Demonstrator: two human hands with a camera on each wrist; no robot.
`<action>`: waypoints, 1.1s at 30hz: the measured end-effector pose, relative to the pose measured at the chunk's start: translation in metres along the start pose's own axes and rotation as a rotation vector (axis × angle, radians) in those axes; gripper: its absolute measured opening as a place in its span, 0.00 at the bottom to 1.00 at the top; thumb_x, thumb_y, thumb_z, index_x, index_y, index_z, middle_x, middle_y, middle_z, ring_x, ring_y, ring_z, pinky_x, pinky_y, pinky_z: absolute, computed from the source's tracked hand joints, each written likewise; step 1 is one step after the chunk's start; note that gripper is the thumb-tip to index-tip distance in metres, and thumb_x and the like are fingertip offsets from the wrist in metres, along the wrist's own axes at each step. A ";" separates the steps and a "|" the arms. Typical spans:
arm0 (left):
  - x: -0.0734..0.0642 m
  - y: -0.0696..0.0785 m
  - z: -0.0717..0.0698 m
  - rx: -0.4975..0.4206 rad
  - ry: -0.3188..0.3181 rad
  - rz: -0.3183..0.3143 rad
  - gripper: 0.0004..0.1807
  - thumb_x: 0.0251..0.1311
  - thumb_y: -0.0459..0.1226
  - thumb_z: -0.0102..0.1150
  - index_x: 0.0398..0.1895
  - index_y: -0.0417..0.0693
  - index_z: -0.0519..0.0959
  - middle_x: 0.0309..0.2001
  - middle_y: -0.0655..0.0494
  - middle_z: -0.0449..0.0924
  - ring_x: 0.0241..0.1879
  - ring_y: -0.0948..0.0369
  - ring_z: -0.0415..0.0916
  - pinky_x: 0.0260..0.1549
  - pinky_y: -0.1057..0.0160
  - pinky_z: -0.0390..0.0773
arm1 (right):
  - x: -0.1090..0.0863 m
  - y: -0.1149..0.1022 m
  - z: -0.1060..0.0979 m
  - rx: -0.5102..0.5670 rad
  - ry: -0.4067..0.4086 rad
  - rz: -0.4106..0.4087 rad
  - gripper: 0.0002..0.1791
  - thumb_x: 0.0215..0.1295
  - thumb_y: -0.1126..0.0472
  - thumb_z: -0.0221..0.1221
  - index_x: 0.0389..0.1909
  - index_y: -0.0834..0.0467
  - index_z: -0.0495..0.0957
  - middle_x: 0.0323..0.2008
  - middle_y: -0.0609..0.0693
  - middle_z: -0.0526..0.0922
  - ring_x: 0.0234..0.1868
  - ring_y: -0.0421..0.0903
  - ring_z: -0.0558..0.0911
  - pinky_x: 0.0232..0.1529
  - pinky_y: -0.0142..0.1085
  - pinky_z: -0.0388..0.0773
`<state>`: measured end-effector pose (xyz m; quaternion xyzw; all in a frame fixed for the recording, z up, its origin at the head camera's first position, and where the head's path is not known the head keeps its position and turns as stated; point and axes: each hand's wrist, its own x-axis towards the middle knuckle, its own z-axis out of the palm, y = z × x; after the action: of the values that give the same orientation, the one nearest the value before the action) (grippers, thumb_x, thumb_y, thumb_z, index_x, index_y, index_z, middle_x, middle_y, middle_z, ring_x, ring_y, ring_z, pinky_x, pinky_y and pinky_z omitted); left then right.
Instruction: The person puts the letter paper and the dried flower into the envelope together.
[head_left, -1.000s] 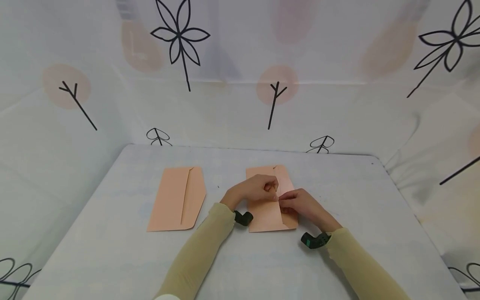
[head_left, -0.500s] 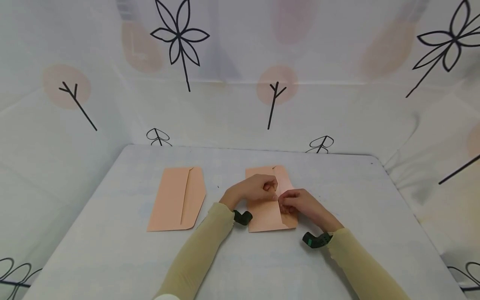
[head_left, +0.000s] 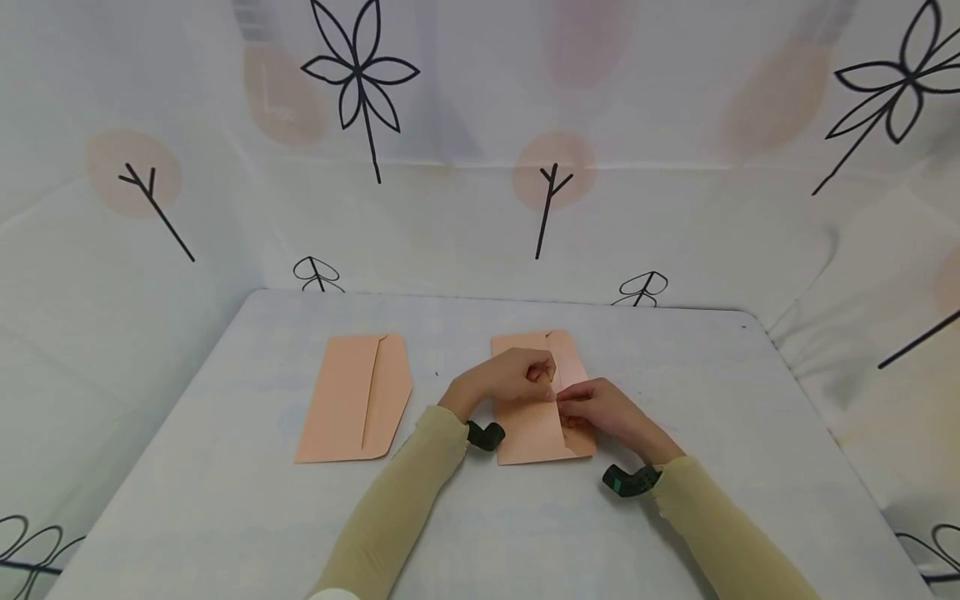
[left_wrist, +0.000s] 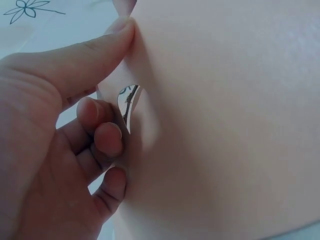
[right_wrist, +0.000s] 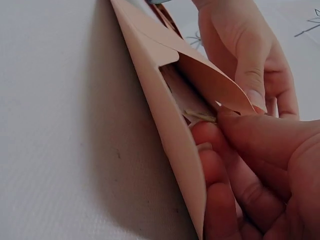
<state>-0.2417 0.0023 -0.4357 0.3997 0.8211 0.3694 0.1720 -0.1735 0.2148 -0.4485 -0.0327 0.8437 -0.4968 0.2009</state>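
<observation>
Two peach paper envelopes lie on the table in the head view. My left hand (head_left: 521, 375) is over the right-hand envelope (head_left: 525, 433). In the left wrist view, its thumb pinches the edge of the envelope's pocket (left_wrist: 215, 110) and lifts it. My right hand (head_left: 611, 412) reaches in from the right at the pocket's mouth. Its thumb and forefinger pinch a thin straw-coloured strand (right_wrist: 200, 116) in the right wrist view; its other fingers curl inside the raised paper. Something dark and reddish shows deeper in the pocket, mostly hidden.
The other envelope (head_left: 337, 408) lies to the left, its flap unfolded to the right. A white cloth covers the table (head_left: 225, 517). Patterned white fabric (head_left: 465, 225) hangs behind and at both sides.
My right hand drew back slightly to the right half a second ago, then returned left to the pocket's edge. The left hand and both envelopes stay nearly still.
</observation>
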 end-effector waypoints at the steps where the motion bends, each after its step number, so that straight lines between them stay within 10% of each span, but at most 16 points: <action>1: 0.000 0.000 0.000 0.000 0.002 0.000 0.11 0.61 0.41 0.68 0.37 0.52 0.73 0.24 0.61 0.64 0.26 0.67 0.65 0.27 0.69 0.63 | 0.000 -0.001 0.001 -0.025 0.007 0.002 0.15 0.65 0.60 0.64 0.47 0.65 0.84 0.34 0.50 0.86 0.33 0.43 0.81 0.36 0.35 0.78; 33: 0.003 -0.003 0.008 0.070 -0.047 -0.055 0.12 0.63 0.46 0.67 0.42 0.54 0.77 0.25 0.60 0.68 0.26 0.65 0.66 0.29 0.69 0.65 | -0.006 0.002 -0.003 -0.113 0.063 -0.022 0.20 0.63 0.50 0.67 0.51 0.58 0.84 0.46 0.49 0.85 0.45 0.45 0.79 0.45 0.37 0.76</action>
<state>-0.2405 0.0076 -0.4429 0.3914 0.8399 0.3262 0.1869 -0.1684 0.2199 -0.4466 -0.0374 0.8759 -0.4514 0.1665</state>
